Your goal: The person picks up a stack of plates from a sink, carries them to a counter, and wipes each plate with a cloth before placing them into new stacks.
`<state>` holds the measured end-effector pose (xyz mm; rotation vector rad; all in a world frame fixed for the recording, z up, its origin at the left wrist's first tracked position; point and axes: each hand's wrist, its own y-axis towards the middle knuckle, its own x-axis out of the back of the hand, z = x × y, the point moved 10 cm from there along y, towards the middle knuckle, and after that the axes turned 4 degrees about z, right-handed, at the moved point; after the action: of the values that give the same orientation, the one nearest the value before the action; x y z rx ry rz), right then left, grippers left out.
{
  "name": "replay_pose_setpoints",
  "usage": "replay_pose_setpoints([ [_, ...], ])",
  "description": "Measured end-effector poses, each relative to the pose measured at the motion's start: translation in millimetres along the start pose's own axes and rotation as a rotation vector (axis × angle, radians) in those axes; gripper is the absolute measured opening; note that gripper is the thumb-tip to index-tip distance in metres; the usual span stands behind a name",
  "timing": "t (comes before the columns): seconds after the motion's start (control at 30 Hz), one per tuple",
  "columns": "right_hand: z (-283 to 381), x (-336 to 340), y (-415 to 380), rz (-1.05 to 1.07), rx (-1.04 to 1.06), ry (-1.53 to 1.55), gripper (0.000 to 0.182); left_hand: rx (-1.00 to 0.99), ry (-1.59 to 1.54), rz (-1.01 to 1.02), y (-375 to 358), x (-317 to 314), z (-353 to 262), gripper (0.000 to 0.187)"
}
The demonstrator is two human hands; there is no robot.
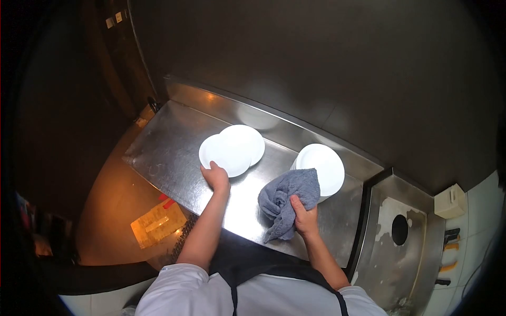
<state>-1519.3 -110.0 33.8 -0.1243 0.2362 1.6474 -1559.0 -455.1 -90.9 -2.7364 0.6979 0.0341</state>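
My left hand (pixel 216 177) grips the near edge of a white plate (pixel 225 156), thumb on top and fingers hidden underneath. That plate overlaps another white plate (pixel 252 138) lying behind it on the left part of the steel counter (pixel 174 134). Bunched in my right hand (pixel 305 217) is a grey-blue towel (pixel 287 195), with its loose end hanging toward me. The towel covers the near left side of a stack of white plates (pixel 324 167) on the right part of the counter.
A raised steel backsplash (pixel 274 118) runs along the dark wall. To the right is a steel unit with a round dark hole (pixel 399 230), then a cream box (pixel 450 201) and knives (pixel 450 241) by the tiled wall. A yellow sheet (pixel 158 225) lies beyond the counter's left edge.
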Motion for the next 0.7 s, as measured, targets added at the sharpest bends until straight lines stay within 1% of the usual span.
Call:
replay_pose_setpoints([
  [0.07,0,2,-2,-0.002,0.002,-0.001,0.036,-0.050,0.148,-0.053,1,-4,-2,0.051],
  [0.17,-5,7,-4,-0.032,-0.015,0.030,0.038,-0.057,0.259,-0.041,-4,-18,-7,0.051],
  [0.27,-9,16,-7,-0.066,-0.037,0.079,0.039,-0.187,0.325,-0.021,-6,-36,-16,0.052],
  [0.3,-10,25,-8,-0.106,-0.027,0.085,0.040,-0.225,0.348,-0.036,0,-42,-13,0.054],
  [0.37,-12,44,-9,-0.182,-0.008,0.097,0.041,-0.254,0.498,-0.026,1,-52,-11,0.058],
  [0.4,0,59,-9,-0.230,0.060,0.001,0.040,-0.270,0.574,-0.022,-2,-58,-14,0.060],
  [0.47,28,91,-8,-0.327,0.200,-0.198,0.039,-0.518,0.613,-0.036,-29,-63,-41,0.066],
  [0.5,56,97,-5,-0.383,0.264,-0.276,0.036,-0.646,0.627,-0.037,-49,-66,-57,0.070],
  [0.53,85,102,2,-0.443,0.326,-0.355,0.034,-0.739,0.524,0.121,-70,-79,-61,0.075],
  [0.57,98,109,16,-0.471,0.328,-0.480,0.035,-0.824,0.417,0.281,-96,-90,-61,0.081],
  [0.6,110,115,30,-0.497,0.324,-0.607,0.036,-0.877,0.332,0.538,-125,-109,-52,0.091],
  [0.63,117,117,48,-0.502,0.321,-0.797,0.041,-0.814,0.318,0.739,-155,-128,-32,0.099],
  [0.67,117,118,67,-0.501,0.317,-0.985,0.046,-0.839,0.491,0.865,-193,-140,-34,0.108],
  [0.7,105,109,95,-0.347,0.249,-1.211,0.051,-0.772,0.577,0.984,-212,-155,-18,0.123],
])
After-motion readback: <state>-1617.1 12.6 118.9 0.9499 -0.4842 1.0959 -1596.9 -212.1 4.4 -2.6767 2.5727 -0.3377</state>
